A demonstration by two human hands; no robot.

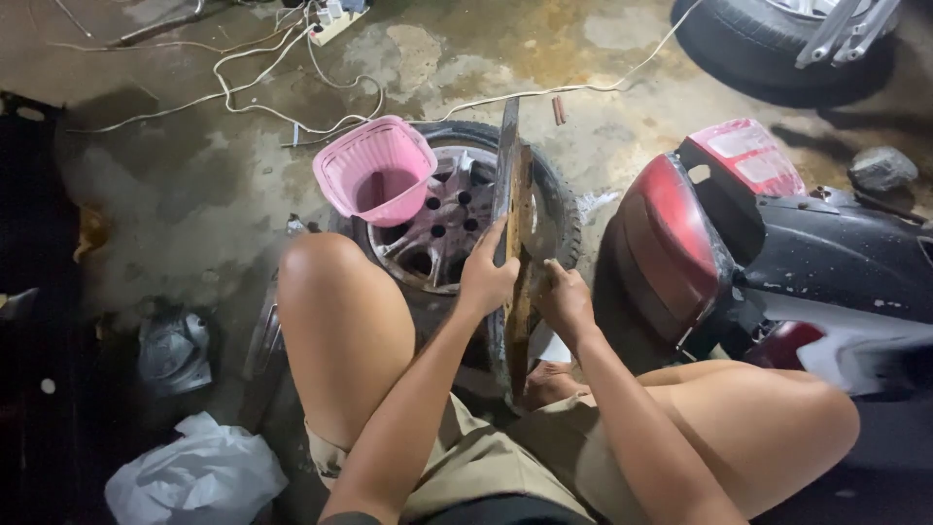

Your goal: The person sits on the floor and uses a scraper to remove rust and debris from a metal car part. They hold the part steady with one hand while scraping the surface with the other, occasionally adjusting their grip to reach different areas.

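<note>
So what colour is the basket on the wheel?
Pink; the basket shows best in the head view.

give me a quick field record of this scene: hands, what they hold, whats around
setting: stained concrete floor, person seated, knees bent
left hand: grips the edge of a thin upright panel
right hand: on the other side of the same panel, lower down
panel: stands on edge between the knees, dark and worn
behind panel: car wheel lying flat
on wheel: pink plastic basket, tilted
right of person: scooter tail, red and black
far floor: white cables, another tyre
lower left: white plastic bag
</note>
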